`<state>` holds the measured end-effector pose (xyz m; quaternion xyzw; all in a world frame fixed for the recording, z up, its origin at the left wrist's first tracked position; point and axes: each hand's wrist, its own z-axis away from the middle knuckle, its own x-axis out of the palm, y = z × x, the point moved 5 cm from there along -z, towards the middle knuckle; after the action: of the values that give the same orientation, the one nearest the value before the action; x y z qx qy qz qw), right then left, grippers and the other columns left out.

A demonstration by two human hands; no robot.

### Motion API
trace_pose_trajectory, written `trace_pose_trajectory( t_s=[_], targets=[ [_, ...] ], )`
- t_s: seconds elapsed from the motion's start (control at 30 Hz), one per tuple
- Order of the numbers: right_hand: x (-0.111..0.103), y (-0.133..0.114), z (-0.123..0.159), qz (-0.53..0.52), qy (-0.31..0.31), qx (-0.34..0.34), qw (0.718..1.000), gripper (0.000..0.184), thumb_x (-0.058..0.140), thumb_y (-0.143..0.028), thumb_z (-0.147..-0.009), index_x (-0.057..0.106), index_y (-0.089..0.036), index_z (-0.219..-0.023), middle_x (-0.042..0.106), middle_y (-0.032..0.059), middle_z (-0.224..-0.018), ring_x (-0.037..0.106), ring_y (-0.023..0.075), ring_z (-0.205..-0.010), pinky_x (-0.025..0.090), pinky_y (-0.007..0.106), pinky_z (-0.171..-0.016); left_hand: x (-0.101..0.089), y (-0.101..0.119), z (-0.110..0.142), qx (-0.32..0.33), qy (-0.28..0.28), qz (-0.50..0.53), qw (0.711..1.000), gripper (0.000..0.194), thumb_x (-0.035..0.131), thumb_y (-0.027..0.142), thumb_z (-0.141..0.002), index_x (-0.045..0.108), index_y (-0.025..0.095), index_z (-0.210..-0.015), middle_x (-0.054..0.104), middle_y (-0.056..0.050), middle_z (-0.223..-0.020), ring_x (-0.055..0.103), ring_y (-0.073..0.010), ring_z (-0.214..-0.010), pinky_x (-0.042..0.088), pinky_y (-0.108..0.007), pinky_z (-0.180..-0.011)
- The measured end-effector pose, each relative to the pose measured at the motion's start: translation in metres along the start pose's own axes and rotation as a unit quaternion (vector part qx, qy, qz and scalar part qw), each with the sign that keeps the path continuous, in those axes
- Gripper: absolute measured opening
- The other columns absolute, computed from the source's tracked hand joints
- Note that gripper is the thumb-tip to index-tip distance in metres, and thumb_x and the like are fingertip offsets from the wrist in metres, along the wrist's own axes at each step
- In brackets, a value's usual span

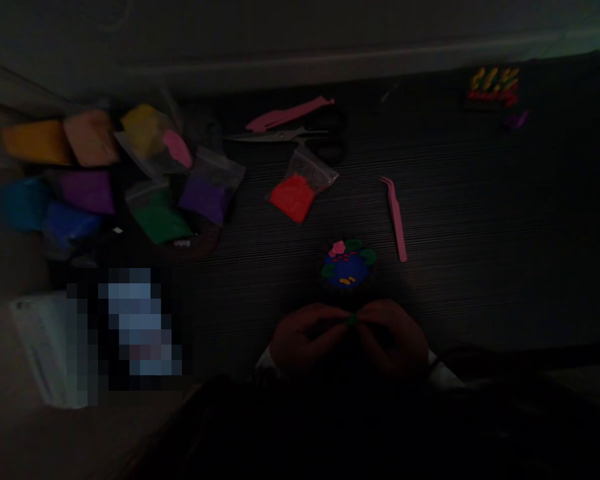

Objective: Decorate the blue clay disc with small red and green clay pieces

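Note:
The scene is very dark. My left hand (305, 337) and my right hand (393, 337) meet at the near edge of the table, fingers curled together around a small green bit of clay (351, 319) pinched between their tips. Just beyond them lies a round blue clay piece (349, 265) with green pads, a pink flower and small orange spots on it. Pink tweezers (395, 217) lie to its right.
Several bags of coloured clay (105, 180) crowd the far left; a bag of red clay (297, 190) lies in the middle. Scissors (290, 135) and a pink plastic knife (287, 115) lie behind it. A colourful small piece (494, 87) sits far right. Papers (45, 340) lie near left.

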<state>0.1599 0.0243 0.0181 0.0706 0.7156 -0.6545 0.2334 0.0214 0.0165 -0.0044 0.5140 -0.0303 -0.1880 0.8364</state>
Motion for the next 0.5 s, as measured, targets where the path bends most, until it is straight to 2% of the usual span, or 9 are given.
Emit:
trace_pose_trajectory(
  t_s=[0.17, 0.5],
  targets=[
    [0.0008, 0.0016, 0.0017, 0.001, -0.008, -0.004, 1.000, 0.021, 0.053, -0.008, -0.069, 0.056, -0.020, -0.085, 0.062, 0.0027, -0.076, 0.058, 0.0140, -0.071, 0.048, 0.028, -0.062, 0.0006, -0.0014, 0.0008, -0.019, 0.017, 0.014, 1.000, 0.013, 0.057, 0.017, -0.069, 0.063, 0.016, -0.080, 0.067, -0.002, -0.078, 0.061, -0.0105, -0.070, 0.049, -0.019, -0.066],
    [0.0024, 0.0026, 0.0031, 0.025, -0.016, -0.005, 1.000, 0.024, 0.054, -0.007, -0.069, 0.055, -0.020, -0.089, 0.062, 0.0026, -0.077, 0.057, 0.0135, -0.071, 0.047, 0.027, -0.063, 0.0022, -0.0023, 0.0002, -0.010, 0.018, 0.008, 1.000, 0.013, 0.058, 0.017, -0.068, 0.064, 0.017, -0.080, 0.067, -0.002, -0.078, 0.061, -0.0106, -0.070, 0.049, -0.020, -0.065]
  ],
)
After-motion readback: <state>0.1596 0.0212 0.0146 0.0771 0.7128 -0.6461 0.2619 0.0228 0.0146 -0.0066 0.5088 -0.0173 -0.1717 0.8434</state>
